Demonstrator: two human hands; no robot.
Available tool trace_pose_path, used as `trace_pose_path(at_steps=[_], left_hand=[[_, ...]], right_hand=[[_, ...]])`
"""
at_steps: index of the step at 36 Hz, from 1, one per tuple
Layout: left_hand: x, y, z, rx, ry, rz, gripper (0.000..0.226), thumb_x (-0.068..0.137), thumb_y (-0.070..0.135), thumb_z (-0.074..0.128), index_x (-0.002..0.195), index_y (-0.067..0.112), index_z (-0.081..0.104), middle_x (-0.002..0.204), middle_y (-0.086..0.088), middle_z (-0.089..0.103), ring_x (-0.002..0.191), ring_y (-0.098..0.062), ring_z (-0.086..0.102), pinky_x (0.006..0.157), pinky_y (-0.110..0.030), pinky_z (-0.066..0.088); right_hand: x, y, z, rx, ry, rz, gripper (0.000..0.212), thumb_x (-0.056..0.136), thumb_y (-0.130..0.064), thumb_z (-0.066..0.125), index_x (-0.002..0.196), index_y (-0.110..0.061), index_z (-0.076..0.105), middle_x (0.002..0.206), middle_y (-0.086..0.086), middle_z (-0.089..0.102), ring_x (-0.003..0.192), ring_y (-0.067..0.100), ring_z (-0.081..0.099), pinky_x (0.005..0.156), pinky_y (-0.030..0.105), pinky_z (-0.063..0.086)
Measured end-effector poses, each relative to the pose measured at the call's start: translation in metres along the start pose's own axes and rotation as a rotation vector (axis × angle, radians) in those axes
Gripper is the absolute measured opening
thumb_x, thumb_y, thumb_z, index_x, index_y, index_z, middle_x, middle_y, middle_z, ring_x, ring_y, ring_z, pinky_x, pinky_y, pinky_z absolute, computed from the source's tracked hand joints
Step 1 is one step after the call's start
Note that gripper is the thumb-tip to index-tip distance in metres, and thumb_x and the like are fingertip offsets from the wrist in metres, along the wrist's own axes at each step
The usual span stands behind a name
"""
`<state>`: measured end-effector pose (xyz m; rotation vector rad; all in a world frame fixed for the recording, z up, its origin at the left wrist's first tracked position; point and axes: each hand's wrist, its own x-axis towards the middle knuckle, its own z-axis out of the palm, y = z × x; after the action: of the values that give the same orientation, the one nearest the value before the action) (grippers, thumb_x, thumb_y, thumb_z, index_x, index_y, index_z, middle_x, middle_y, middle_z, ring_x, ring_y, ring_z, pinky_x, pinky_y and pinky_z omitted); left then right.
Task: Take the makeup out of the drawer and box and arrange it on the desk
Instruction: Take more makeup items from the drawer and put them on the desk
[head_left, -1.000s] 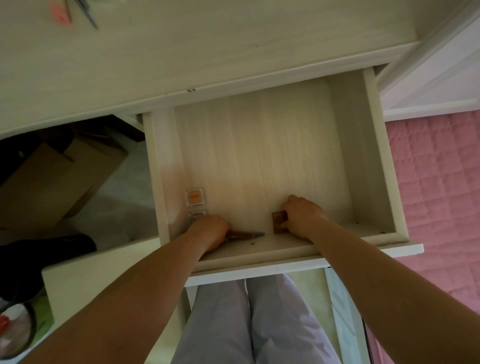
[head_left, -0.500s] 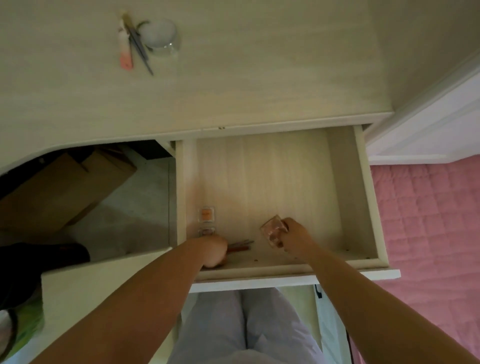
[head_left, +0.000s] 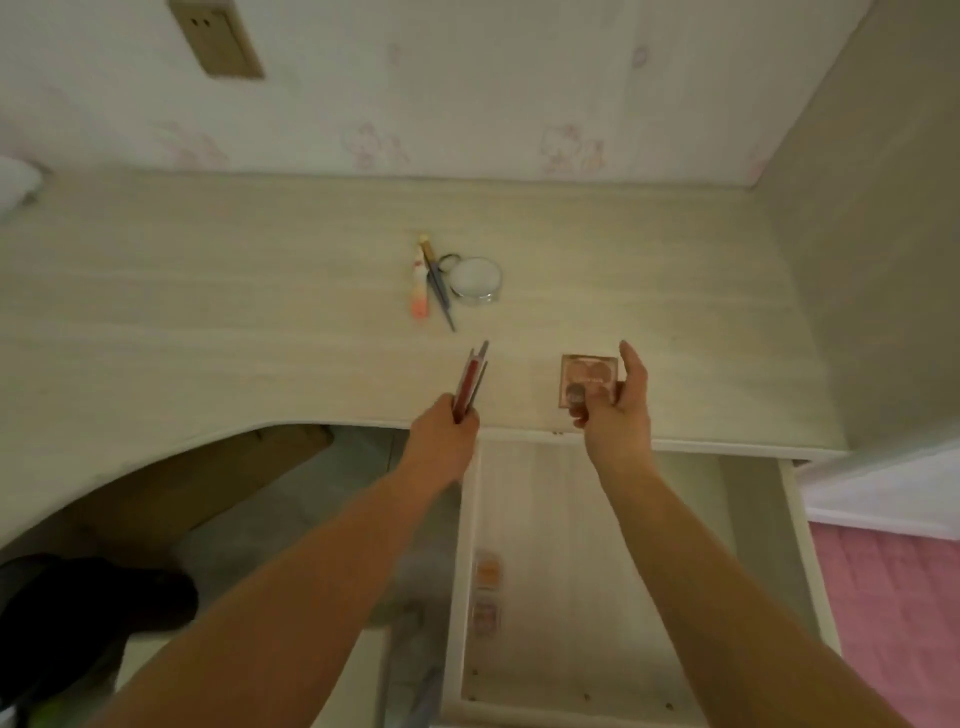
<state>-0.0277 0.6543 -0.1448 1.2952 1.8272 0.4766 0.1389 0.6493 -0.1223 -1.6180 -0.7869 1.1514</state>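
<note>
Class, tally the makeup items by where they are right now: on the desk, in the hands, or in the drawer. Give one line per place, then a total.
On the desk: 3, a pink tube, a pencil and a round jar.
In the hands: 2, sticks in the left hand, a compact in the right hand.
In the drawer: 2 small pots.
Total: 7

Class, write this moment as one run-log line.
left hand holds slim sticks | right hand holds square compact | both over desk | two small compacts remain in drawer
</note>
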Motion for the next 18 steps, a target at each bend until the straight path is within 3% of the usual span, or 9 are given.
trace_pose_path(at_steps=[3, 7, 12, 15, 18], left_hand=[[0.034, 0.003, -0.021, 0.003, 0.078, -0.066, 0.026, 0.097, 0.025, 0.043, 0.112, 0.007, 0.053, 0.091, -0.011, 0.058, 0.075, -0.022, 0.052, 0.067, -0.029, 0.041], [0.075, -0.004, -0.043, 0.08, 0.13, -0.134, 0.03, 0.097, 0.025, 0.042, 0.12, 0.007, 0.051, 0.109, -0.016, 0.061, 0.088, -0.029, 0.056, 0.071, -0.03, 0.041], [0.11, -0.001, -0.047, 0.081, 0.18, -0.173, 0.028, 0.097, 0.024, 0.041, 0.118, 0.007, 0.048, 0.108, -0.015, 0.06, 0.089, -0.031, 0.06, 0.072, -0.036, 0.049], [0.129, 0.0, -0.048, 0.067, 0.233, -0.185, 0.022, 0.097, 0.02, 0.041, 0.114, 0.008, 0.046, 0.105, -0.013, 0.06, 0.082, -0.027, 0.056, 0.068, -0.034, 0.046], [0.148, -0.006, -0.054, 0.117, 0.325, -0.177, 0.019, 0.097, 0.022, 0.041, 0.11, 0.009, 0.045, 0.097, -0.01, 0.06, 0.087, -0.03, 0.058, 0.067, -0.035, 0.042]], right_hand=[[0.027, -0.023, 0.036, 0.102, -0.112, 0.084, 0.057, 0.093, 0.006, 0.043, 0.139, -0.026, 0.034, 0.091, -0.004, 0.056, 0.072, 0.014, 0.058, 0.068, 0.024, 0.052], [0.062, -0.03, 0.076, 0.283, -0.163, 0.186, 0.056, 0.087, 0.012, 0.052, 0.133, -0.016, 0.036, 0.102, 0.007, 0.054, 0.082, 0.018, 0.063, 0.071, 0.025, 0.055], [0.1, -0.021, 0.113, 0.108, -0.119, 0.124, 0.067, 0.079, 0.004, 0.065, 0.134, -0.02, 0.035, 0.12, 0.011, 0.052, 0.105, 0.024, 0.058, 0.091, 0.035, 0.051], [0.118, -0.018, 0.129, -0.112, -0.081, 0.056, 0.067, 0.078, -0.009, 0.071, 0.135, -0.02, 0.037, 0.12, 0.004, 0.055, 0.1, 0.015, 0.054, 0.083, 0.025, 0.043], [0.135, -0.017, 0.143, -0.267, -0.06, -0.027, 0.064, 0.076, -0.021, 0.075, 0.13, -0.019, 0.041, 0.114, -0.002, 0.056, 0.095, 0.012, 0.053, 0.077, 0.019, 0.039]])
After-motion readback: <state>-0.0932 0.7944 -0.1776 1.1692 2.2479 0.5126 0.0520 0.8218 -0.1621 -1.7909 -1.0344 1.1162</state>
